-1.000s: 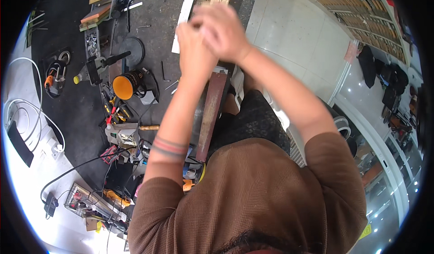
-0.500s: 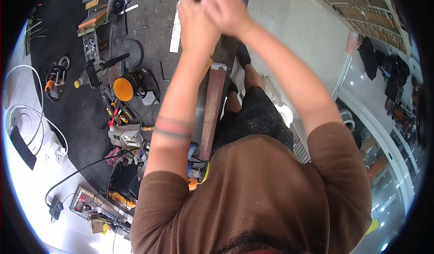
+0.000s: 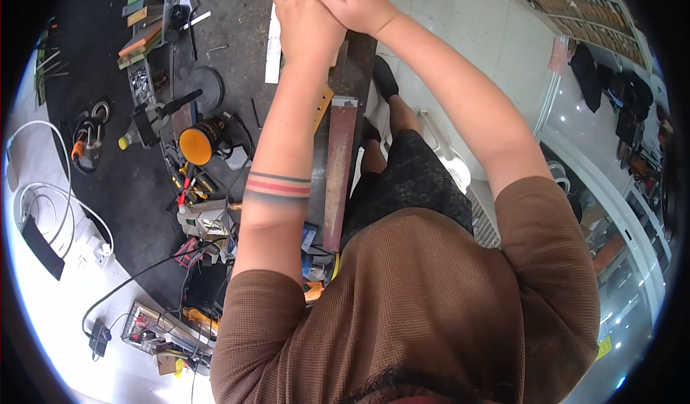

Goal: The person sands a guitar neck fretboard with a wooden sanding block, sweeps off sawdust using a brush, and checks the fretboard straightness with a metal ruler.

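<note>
Both hands are together at the far edge of the view, over the dark workbench (image 3: pixel 241 44). My left hand (image 3: pixel 309 19) is closed with its knuckles up, beside a long white strip (image 3: pixel 272 55) lying on the bench. My right hand (image 3: pixel 357 1) is closed too and overlaps the left one. A bit of something dark shows between the fingers, but what they grip is hidden. Below the wrists lie a yellow piece with holes (image 3: pixel 323 108) and a long reddish-brown board (image 3: pixel 339 174) along the bench edge.
Left of my forearm stand a black mug with an orange inside (image 3: pixel 196 147), a round black disc (image 3: pixel 205 88), a clamp-like holder (image 3: pixel 147 124) and red-handled pliers (image 3: pixel 185 185). Stacked coloured blocks (image 3: pixel 141 34) sit farther off. Cables (image 3: pixel 136 278) cross the lower left.
Both hands have moved slightly away and to the left, still together. The right hand was blurred and raised over the left; now it rests closed against it.
</note>
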`<state>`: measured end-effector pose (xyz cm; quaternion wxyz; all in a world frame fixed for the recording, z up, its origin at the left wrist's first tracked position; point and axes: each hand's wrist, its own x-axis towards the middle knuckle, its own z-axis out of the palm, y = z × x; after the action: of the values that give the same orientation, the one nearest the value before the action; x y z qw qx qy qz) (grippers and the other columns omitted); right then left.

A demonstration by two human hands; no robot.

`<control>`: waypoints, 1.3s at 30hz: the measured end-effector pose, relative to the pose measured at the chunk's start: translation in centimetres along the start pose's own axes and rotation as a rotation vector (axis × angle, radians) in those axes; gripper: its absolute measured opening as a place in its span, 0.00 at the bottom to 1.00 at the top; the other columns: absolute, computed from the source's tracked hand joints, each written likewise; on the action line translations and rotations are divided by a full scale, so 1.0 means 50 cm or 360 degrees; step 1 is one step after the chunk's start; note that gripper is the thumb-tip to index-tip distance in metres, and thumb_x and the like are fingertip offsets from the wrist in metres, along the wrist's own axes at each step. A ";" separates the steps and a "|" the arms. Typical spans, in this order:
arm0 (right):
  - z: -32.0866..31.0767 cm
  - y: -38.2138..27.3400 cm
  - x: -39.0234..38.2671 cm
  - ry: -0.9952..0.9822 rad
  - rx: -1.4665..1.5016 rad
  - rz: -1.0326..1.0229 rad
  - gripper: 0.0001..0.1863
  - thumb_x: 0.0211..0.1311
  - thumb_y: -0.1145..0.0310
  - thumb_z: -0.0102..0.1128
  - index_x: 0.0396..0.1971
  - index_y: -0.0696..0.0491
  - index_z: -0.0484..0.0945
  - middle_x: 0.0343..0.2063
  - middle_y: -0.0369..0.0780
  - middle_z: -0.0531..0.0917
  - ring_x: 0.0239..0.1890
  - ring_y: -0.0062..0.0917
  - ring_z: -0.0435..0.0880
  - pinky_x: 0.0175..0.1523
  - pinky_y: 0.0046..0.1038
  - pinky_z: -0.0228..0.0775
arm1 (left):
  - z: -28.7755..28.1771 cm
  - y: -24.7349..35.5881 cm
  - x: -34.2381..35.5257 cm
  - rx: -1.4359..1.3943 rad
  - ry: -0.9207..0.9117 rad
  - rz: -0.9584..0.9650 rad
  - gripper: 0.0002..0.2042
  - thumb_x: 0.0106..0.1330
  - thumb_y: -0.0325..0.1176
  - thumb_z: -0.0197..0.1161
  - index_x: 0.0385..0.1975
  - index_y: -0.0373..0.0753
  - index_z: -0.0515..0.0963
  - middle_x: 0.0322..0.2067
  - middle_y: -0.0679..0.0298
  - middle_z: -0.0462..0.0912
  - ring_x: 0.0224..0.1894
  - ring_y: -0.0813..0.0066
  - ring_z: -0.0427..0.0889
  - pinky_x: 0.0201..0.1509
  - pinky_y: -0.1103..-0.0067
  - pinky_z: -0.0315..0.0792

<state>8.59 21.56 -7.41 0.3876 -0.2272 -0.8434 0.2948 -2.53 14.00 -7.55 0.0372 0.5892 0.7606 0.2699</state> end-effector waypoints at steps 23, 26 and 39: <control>0.040 -0.028 -0.041 0.0011 0.0008 0.0027 0.10 0.76 0.64 0.60 0.49 0.48 0.86 0.56 0.40 0.91 0.64 0.42 0.86 0.78 0.52 0.64 | -0.050 -0.018 -0.080 0.0098 -0.0012 0.0183 0.13 0.71 0.33 0.68 0.50 0.33 0.86 0.46 0.40 0.81 0.51 0.38 0.77 0.58 0.53 0.74; -0.002 0.038 0.029 -0.0050 0.0072 -0.0091 0.12 0.75 0.67 0.58 0.50 0.57 0.83 0.49 0.50 0.86 0.60 0.53 0.82 0.72 0.55 0.66 | 0.006 0.001 0.016 0.0164 0.0058 0.0099 0.13 0.71 0.32 0.67 0.50 0.33 0.85 0.46 0.38 0.81 0.52 0.37 0.77 0.57 0.53 0.75; 0.028 0.051 -0.015 0.0041 -0.0029 -0.0030 0.10 0.75 0.60 0.61 0.44 0.48 0.86 0.55 0.41 0.90 0.64 0.41 0.86 0.78 0.50 0.64 | -0.006 0.011 -0.007 0.0063 -0.0071 0.0038 0.14 0.71 0.32 0.64 0.51 0.30 0.83 0.49 0.40 0.79 0.54 0.40 0.74 0.65 0.53 0.70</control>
<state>8.32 22.50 -10.25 0.3991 -0.2266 -0.8431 0.2804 -2.04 13.66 -7.12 0.0393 0.6049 0.7576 0.2420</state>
